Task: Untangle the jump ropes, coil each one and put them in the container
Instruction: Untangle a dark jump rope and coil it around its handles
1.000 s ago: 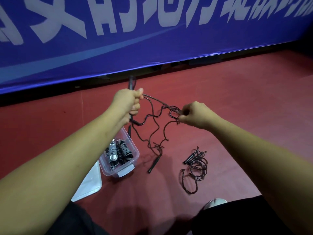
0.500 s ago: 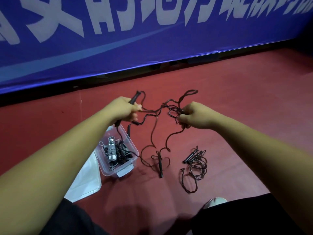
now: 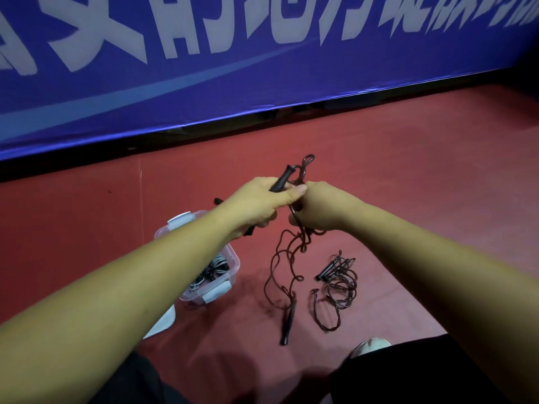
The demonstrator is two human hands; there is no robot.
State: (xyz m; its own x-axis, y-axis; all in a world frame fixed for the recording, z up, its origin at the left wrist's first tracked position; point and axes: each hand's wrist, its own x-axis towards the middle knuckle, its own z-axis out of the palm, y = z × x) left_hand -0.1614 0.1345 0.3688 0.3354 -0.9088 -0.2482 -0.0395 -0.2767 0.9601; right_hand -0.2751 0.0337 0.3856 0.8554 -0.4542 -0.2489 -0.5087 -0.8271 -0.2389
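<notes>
a: what's the ground like?
b: a dull red floor, with a thin pale seam on the left.
a: and behind it?
b: a long blue banner with big white characters and a lighter blue stripe. a dark gap runs under its lower edge.

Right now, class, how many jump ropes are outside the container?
2. One rope is gripped by the left hand and right hand, its end on the floor; the second rope lies piled beside it. Others in the container are partly hidden.
</notes>
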